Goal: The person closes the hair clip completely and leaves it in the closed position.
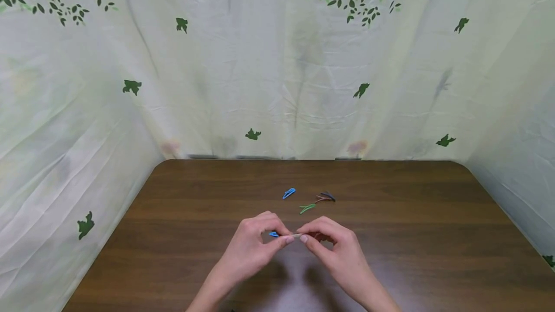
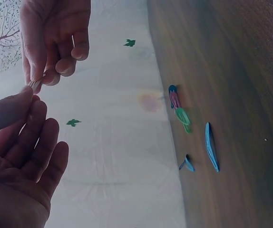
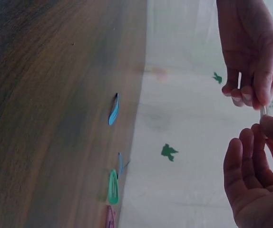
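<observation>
In the lower middle of the head view, the left hand and the right hand meet fingertip to fingertip above the brown wooden tabletop, and between them they pinch a small pale hair clip, each hand gripping one end with thumb and forefinger. Just beside the left hand's fingers a blue hair clip shows; whether it lies on the tabletop or is held cannot be told. Farther up the frame, near the centre of the tabletop, lie another blue hair clip, a green hair clip and a dark hair clip, close together. A pale cloth with green leaf prints hangs behind and beside the tabletop.
</observation>
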Demonstrator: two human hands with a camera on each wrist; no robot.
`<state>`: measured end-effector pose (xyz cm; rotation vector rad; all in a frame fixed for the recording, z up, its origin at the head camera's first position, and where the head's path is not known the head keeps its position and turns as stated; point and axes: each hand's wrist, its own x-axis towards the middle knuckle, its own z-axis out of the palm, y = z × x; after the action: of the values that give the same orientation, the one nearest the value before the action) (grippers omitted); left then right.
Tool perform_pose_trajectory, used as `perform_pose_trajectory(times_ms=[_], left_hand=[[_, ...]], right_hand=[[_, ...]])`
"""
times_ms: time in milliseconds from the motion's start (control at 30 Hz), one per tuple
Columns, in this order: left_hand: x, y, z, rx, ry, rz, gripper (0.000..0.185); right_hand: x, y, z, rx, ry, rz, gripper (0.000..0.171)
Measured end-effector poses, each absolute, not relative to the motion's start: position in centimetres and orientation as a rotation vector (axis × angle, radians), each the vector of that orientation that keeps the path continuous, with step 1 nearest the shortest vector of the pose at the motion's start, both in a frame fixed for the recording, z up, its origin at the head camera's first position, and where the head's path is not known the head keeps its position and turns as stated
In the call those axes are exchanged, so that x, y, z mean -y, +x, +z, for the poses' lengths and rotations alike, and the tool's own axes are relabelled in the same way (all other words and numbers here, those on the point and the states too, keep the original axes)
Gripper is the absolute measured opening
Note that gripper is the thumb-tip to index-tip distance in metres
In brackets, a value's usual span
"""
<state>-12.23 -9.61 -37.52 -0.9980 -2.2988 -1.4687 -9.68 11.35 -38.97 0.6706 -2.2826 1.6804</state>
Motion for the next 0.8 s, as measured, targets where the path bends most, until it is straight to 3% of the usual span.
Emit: perform_pose_trajectory(times_ms=[800], left_hand=[[9.6,-12.2,-37.8,2.352,-0.931,-1.487,0.012]], right_hand=[[-10.3,-9.4,-39.4,2.144,0.586,1.456,0.018]])
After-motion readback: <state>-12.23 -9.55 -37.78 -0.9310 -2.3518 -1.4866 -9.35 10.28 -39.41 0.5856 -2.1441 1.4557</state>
